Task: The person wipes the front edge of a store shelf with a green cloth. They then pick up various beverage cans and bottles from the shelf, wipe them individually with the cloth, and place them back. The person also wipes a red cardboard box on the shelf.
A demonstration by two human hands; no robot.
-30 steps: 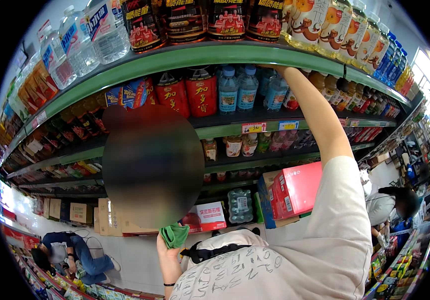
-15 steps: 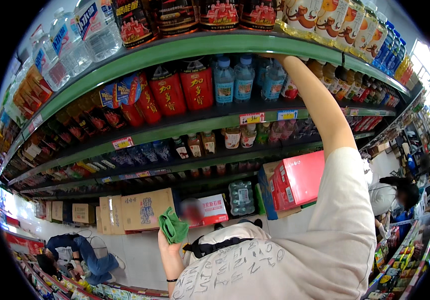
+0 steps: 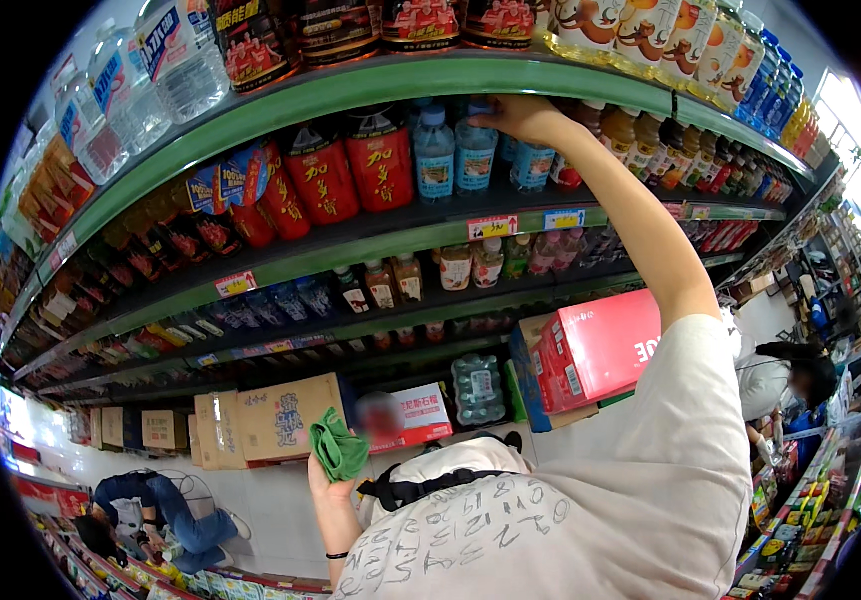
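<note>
In my left hand (image 3: 328, 482), held low in front of my body, is a crumpled green cloth (image 3: 338, 446); the fingers are closed around it. My right arm reaches up to the shelf. There my right hand (image 3: 522, 117) has its fingers at the neck of a clear bottle with a light blue label (image 3: 475, 160), just under the green shelf edge above. Its cap is partly hidden by the fingers. A matching blue-capped bottle (image 3: 433, 155) stands to its left, and another blue-labelled bottle (image 3: 531, 167) stands to its right, below my wrist.
Large red packs (image 3: 380, 162) stand left of the bottles. The green upper shelf edge (image 3: 370, 92) runs close above my hand. Cardboard boxes (image 3: 288, 418) and a red carton (image 3: 598, 345) sit along the floor. One person (image 3: 165, 512) crouches at lower left; another (image 3: 775, 385) is at right.
My right hand has come out from behind the bottles and moved left, onto the neck of a blue-labelled bottle. My left hand and the cloth have shifted slightly.
</note>
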